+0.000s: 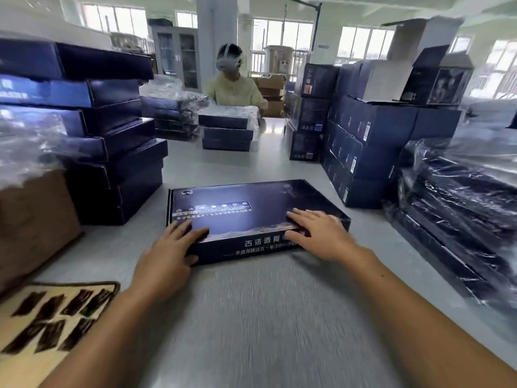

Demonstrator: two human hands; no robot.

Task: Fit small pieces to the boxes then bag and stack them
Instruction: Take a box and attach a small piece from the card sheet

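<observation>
Right at the near left corner of the grey table (265, 317) lies a pale tray (16, 368) of small dark pieces (53, 306), too blurred to make out. Past it, two bare arms reach forward to a flat dark box (251, 208) that lies closed on the middle of the table. The left hand (167, 247) covers its near left corner, fingers laid fairly straight on the lid and thumb against the front wall. The right hand (319, 233) rests on the near right of the lid with fingers spread flat, so both hands are open and press rather than clutch. A brown carton (33, 219) and a tall stack of dark boxes (112, 152) stand to the left. On the right lie bagged boxes (461, 205), with upright boxes (363, 152) behind them. At the far end sits another person (235, 85) wearing a headset, behind a small bagged stack (226, 127).
</observation>
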